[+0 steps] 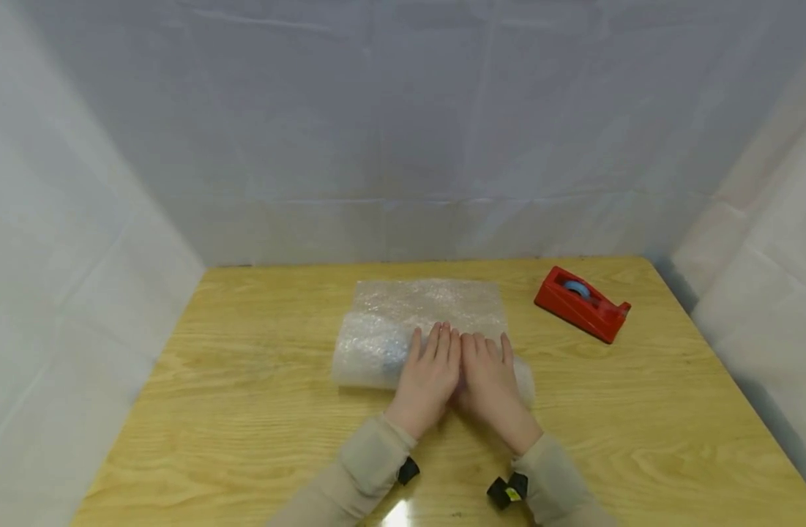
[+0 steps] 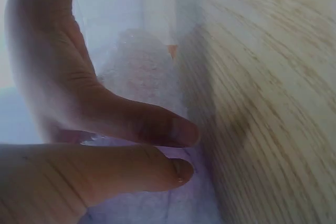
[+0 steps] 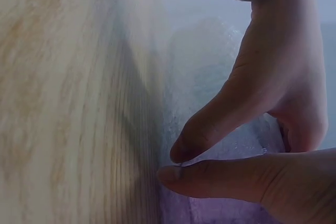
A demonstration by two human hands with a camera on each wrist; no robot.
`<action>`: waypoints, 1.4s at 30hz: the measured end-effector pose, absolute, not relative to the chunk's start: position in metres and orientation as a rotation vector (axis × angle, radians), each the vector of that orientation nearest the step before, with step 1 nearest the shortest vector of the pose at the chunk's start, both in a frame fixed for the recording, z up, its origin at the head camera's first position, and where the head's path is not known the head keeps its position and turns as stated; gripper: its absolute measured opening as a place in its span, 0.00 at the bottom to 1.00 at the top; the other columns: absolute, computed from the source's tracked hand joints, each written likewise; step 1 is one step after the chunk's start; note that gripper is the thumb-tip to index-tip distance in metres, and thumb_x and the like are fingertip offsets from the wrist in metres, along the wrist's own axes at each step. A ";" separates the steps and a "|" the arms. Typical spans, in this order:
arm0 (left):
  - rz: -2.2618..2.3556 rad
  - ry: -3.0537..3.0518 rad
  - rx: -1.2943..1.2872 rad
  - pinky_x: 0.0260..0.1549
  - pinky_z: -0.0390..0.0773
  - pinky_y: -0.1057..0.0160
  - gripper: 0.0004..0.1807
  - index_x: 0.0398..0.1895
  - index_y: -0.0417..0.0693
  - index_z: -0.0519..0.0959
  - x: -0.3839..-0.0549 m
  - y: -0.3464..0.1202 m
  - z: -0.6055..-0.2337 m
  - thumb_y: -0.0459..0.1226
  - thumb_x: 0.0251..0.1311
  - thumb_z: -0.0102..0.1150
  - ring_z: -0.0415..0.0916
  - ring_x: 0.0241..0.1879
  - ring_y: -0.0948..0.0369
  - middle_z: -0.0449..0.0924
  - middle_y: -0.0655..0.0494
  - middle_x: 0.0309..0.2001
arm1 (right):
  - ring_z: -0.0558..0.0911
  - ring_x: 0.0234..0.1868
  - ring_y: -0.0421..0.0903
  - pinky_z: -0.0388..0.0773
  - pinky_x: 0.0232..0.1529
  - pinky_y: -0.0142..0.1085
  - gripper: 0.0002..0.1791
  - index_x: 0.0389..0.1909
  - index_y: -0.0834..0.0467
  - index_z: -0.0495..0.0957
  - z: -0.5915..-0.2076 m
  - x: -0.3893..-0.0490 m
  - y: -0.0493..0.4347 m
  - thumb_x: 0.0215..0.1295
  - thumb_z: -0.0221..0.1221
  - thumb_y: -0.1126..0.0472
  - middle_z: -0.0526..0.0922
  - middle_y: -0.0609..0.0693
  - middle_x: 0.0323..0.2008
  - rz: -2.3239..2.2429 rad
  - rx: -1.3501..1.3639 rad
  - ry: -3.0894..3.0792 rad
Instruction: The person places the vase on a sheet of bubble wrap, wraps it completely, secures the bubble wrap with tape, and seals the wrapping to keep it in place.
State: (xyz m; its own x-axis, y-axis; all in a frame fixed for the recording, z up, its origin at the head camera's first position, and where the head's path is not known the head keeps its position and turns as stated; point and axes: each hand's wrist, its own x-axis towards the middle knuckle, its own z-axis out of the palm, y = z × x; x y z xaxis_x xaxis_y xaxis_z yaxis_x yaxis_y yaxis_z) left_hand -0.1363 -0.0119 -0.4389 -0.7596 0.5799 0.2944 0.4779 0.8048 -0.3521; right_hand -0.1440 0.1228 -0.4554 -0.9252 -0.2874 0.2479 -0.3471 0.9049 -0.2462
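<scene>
Bubble wrap (image 1: 435, 298) lies on the wooden table, flat at its far part and rolled into a thick bundle at its near part. Something bluish inside the bundle (image 1: 365, 359) shows faintly through the clear layers. My left hand (image 1: 429, 377) holds the bundle near its middle, fingers over the top and thumb (image 2: 136, 174) on the near side. Close beside it, my right hand (image 1: 491, 377) grips in the same way, its thumb (image 3: 220, 179) low against the wrap. In both wrist views the two thumbs lie side by side, tips close to the tabletop.
A red tape dispenser (image 1: 580, 306) with a blue-cored roll stands at the back right of the table (image 1: 244, 410). White sheeting (image 1: 403, 132) hangs behind the table and along both sides. Black wrist cameras sit under both sleeves.
</scene>
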 end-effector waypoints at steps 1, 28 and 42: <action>0.358 -2.593 -0.793 0.63 0.67 0.44 0.33 0.66 0.37 0.70 -0.137 -0.011 -0.440 0.39 0.59 0.66 0.68 0.66 0.49 0.72 0.41 0.65 | 0.76 0.51 0.61 0.52 0.65 0.68 0.36 0.54 0.62 0.71 -0.455 -0.144 0.123 0.47 0.73 0.50 0.77 0.58 0.46 0.430 0.481 -2.871; 0.175 -2.650 -0.785 0.42 0.70 0.57 0.37 0.51 0.45 0.72 -0.148 -0.013 -0.453 0.47 0.34 0.76 0.70 0.43 0.55 0.73 0.52 0.42 | 0.76 0.47 0.59 0.52 0.65 0.67 0.35 0.51 0.60 0.71 -0.452 -0.142 0.123 0.40 0.73 0.54 0.74 0.55 0.43 0.435 0.541 -2.895; 0.099 -2.742 -0.790 0.41 0.71 0.57 0.40 0.52 0.43 0.72 -0.138 -0.013 -0.447 0.50 0.33 0.75 0.68 0.45 0.54 0.70 0.51 0.44 | 0.76 0.50 0.60 0.51 0.66 0.66 0.41 0.55 0.61 0.71 -0.452 -0.132 0.124 0.36 0.75 0.54 0.75 0.56 0.48 0.435 0.552 -2.927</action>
State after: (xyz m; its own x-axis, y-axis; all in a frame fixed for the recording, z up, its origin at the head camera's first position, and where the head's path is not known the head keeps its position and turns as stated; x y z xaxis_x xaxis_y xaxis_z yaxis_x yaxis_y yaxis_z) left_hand -0.1377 -0.0133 -0.4473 -0.8095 0.5301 0.2522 0.5106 0.8478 -0.1433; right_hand -0.1322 0.1245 -0.4522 -0.9244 -0.3359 0.1807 -0.3739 0.8915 -0.2557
